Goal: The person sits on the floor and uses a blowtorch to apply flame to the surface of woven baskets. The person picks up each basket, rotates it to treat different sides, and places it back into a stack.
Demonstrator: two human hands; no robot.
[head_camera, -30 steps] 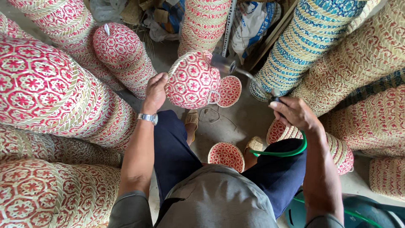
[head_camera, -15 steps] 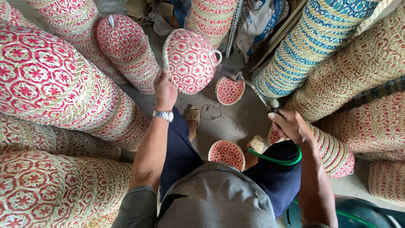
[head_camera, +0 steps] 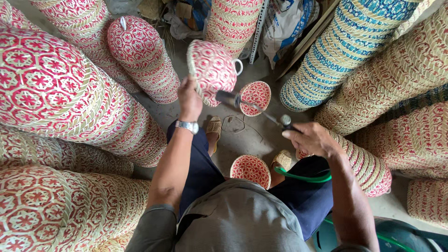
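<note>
Upper centre: left hand (head_camera: 189,98) grips red-and-cream woven basket (head_camera: 212,70), raised and tilted. Right hand (head_camera: 310,138), centre right, fingers clenched around spray wand (head_camera: 254,106) pointing at basket.

Matt woven-straw basket (head_camera: 212,70); glossy, probably metal spray gun (head_camera: 254,105).

This is a basket-weaving workshop or storeroom. Tall stacks of nested red-and-cream woven baskets (head_camera: 56,88) crowd a bare concrete floor (head_camera: 247,140), with one blue-patterned stack (head_camera: 345,46) among them. Loose small baskets (head_camera: 251,169) lie on the floor, and sacks and scraps (head_camera: 284,23) pile against the back.
</note>
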